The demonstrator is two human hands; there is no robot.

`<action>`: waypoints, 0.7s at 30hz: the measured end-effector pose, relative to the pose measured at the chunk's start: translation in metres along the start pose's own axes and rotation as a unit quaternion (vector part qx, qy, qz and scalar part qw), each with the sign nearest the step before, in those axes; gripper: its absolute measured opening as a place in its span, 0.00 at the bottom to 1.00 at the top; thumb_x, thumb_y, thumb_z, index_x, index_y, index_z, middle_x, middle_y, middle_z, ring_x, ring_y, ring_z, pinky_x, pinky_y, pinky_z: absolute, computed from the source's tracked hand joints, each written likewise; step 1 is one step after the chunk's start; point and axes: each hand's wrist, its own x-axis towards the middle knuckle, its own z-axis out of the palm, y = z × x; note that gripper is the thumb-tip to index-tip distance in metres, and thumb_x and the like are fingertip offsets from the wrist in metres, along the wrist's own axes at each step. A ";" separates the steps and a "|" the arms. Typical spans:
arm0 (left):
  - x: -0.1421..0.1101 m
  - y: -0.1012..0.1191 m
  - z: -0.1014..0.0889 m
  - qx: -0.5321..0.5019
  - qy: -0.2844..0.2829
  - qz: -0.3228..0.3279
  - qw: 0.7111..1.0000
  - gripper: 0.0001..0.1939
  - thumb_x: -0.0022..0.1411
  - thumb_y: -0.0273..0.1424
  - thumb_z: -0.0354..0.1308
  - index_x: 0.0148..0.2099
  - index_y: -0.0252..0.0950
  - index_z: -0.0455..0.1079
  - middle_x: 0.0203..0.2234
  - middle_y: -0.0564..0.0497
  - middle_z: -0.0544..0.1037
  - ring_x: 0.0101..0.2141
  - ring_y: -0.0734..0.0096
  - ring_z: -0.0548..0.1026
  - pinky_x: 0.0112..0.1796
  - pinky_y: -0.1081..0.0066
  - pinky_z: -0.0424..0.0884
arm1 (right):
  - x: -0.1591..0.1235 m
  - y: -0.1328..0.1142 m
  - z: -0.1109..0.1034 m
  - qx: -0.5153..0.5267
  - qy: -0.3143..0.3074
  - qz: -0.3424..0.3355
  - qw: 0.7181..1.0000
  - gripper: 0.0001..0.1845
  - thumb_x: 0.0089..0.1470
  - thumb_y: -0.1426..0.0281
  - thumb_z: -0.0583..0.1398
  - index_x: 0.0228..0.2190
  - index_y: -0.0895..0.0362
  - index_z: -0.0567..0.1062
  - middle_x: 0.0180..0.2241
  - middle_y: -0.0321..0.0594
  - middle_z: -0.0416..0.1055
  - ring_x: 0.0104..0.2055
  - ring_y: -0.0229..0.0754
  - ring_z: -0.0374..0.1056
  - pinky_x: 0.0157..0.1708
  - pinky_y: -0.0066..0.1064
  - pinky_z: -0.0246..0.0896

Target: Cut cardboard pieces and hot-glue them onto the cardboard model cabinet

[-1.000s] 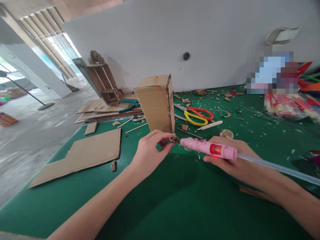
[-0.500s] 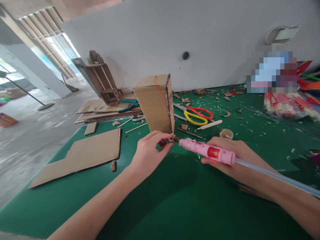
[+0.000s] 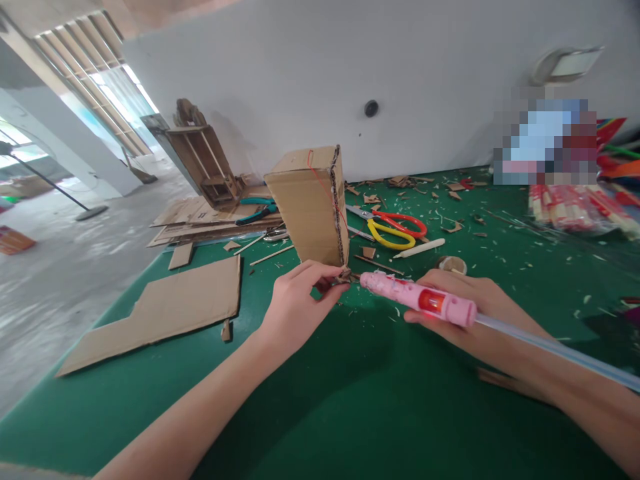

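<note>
My right hand (image 3: 465,300) is wrapped round a pink hot glue gun (image 3: 400,287), with a long clear glue stick (image 3: 545,347) running out of its back end. Its nozzle points left, close to a small brown cardboard scrap (image 3: 344,275). Thumb and fingers of my left hand (image 3: 300,297) pinch that scrap; its exact shape is partly hidden. Just behind stands a tall cardboard box (image 3: 310,207), upright, with a thin red string over its top and side. Whether the scrap touches the box's lower corner, I cannot tell.
Scissors (image 3: 393,230) with red and yellow handles, a white pen-like stick (image 3: 420,249) and a small round container (image 3: 453,265) lie beyond my right hand. A cut cardboard sheet (image 3: 185,300) lies left. Teal-handled pliers (image 3: 257,210) rest near stacked cardboard (image 3: 200,223). Scraps litter the green table (image 3: 320,413).
The glue gun has shifted slightly right, its nozzle drawing back a little from the cardboard scrap. My left hand keeps its pinch almost in the same spot.
</note>
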 end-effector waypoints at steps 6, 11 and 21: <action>0.001 0.000 0.000 0.002 0.008 0.004 1.000 0.05 0.56 0.25 0.62 0.38 0.34 0.74 0.27 0.52 0.77 0.26 0.77 0.74 0.27 0.78 0.72 | -0.001 -0.001 0.000 -0.005 -0.021 0.002 1.000 0.25 0.53 0.44 0.52 0.26 0.53 0.68 0.24 0.38 0.72 0.23 0.42 0.66 0.18 0.31 0.53; 0.001 0.000 0.000 0.002 0.016 0.006 1.000 0.05 0.56 0.25 0.62 0.37 0.35 0.74 0.26 0.52 0.77 0.25 0.77 0.73 0.26 0.77 0.72 | 0.000 -0.002 -0.003 -0.007 -0.017 0.001 1.000 0.24 0.53 0.45 0.52 0.25 0.52 0.69 0.24 0.38 0.72 0.22 0.42 0.67 0.18 0.32 0.54; 0.003 -0.004 -0.003 -0.005 -0.011 0.036 0.999 0.09 0.59 0.22 0.57 0.42 0.36 0.72 0.35 0.48 0.77 0.33 0.73 0.75 0.37 0.71 0.74 | -0.005 0.007 0.001 -0.001 0.076 -0.047 0.996 0.19 0.57 0.50 0.52 0.31 0.52 0.69 0.27 0.40 0.70 0.27 0.45 0.67 0.23 0.35 0.58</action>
